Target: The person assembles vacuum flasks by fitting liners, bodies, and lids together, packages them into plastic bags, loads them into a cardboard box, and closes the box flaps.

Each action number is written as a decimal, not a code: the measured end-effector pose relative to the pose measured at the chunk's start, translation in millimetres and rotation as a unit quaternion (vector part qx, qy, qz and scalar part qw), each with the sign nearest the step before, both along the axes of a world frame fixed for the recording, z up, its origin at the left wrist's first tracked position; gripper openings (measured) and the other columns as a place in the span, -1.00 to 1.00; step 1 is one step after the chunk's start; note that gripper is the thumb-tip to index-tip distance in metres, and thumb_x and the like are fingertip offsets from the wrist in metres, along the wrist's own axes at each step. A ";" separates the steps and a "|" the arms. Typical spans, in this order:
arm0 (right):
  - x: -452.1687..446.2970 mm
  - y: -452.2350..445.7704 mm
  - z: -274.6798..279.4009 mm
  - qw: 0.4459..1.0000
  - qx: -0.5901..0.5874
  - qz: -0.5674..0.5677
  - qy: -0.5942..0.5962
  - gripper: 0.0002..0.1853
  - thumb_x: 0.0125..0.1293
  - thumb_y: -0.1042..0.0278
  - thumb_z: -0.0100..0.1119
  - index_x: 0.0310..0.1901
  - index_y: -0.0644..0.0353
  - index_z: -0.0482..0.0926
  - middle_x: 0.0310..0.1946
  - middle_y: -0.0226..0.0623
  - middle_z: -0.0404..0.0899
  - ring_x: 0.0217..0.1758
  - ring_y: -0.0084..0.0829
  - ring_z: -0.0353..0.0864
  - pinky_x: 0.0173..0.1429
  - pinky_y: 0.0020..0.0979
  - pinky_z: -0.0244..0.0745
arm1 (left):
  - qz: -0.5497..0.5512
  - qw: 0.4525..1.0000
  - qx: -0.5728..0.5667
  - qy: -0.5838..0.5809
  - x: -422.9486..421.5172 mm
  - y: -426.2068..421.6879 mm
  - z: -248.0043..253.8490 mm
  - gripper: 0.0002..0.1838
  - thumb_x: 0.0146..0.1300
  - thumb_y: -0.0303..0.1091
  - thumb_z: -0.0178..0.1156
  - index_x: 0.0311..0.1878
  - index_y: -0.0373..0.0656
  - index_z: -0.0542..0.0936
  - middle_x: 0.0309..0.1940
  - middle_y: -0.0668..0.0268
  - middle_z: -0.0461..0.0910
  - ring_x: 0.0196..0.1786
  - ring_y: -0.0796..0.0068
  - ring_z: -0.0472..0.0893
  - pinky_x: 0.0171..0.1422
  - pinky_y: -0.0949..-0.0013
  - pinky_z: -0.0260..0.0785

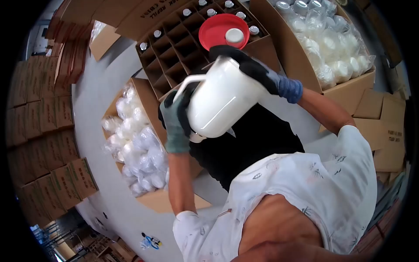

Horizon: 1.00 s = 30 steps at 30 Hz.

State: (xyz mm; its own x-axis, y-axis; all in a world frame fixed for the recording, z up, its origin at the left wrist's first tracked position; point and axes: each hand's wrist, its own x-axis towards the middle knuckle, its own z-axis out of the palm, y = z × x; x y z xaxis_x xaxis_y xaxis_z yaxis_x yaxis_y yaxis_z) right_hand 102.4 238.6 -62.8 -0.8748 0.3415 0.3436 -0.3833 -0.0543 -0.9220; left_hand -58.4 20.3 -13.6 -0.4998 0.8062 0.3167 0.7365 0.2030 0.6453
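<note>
Both gloved hands hold a large white jug (224, 98), tilted over the lap. My left hand (178, 115), in a grey-green and black glove, is closed round the handle side. My right hand (251, 70), in a black and grey glove, grips the other end of the jug near its rim. Just beyond stands a divided cardboard box (174, 56) with several silver-capped bottles (211, 12) in its compartments. A red round lid or dish (214, 30) lies on top of the dividers, with a small white round piece (234, 36) on it.
Open boxes of plastic-wrapped white items stand at the left (135, 144) and upper right (331, 48). Stacked cartons (43, 126) line the far left. Flattened cardboard (384, 131) is at the right. A small blue object (150, 241) lies on the floor (113, 209).
</note>
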 end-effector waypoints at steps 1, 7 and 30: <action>6.9 -7.1 23.5 1.000 0.007 0.025 -0.012 -0.42 0.46 0.04 -0.09 0.40 0.14 0.17 0.34 -0.31 0.23 0.37 -0.53 0.21 0.34 -0.42 0.24 | 0.032 0.993 0.057 -0.099 19.3 8.5 3.4 -0.74 0.06 -0.45 0.21 -0.14 -0.28 0.63 -0.21 0.18 0.64 -0.13 0.29 0.61 0.01 0.32 0.44; -20.0 21.9 -31.1 0.826 -0.520 0.121 -0.179 -0.40 0.28 -0.22 0.09 0.11 0.14 0.50 -0.12 -0.22 0.64 -0.14 -0.35 0.64 0.03 -0.29 0.57 | -0.168 0.956 0.013 0.240 40.3 51.1 63.4 -0.60 -0.19 -0.44 0.27 -0.15 -0.17 0.59 -0.12 0.23 0.61 0.06 0.17 0.58 0.28 0.12 0.38; -133.6 152.8 -161.2 0.705 0.594 -0.196 -0.334 -0.09 -0.05 0.01 0.33 0.39 -0.54 0.12 0.09 0.00 0.32 0.08 0.09 0.41 0.11 0.13 0.34 | 0.211 0.914 0.185 -0.292 -8.4 6.2 -62.5 -0.44 0.08 -0.39 0.37 0.15 -0.33 0.43 0.05 0.11 0.53 0.02 0.27 0.59 0.16 0.22 0.43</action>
State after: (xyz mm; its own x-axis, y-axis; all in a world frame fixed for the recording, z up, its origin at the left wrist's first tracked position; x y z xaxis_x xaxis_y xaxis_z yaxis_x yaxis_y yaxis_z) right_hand -31.2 391.4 -224.0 -0.8949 0.4214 0.1470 0.3882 0.8974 -0.2096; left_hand -66.8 26.4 -76.1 -0.9123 0.3949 0.1085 0.1511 0.0783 0.9854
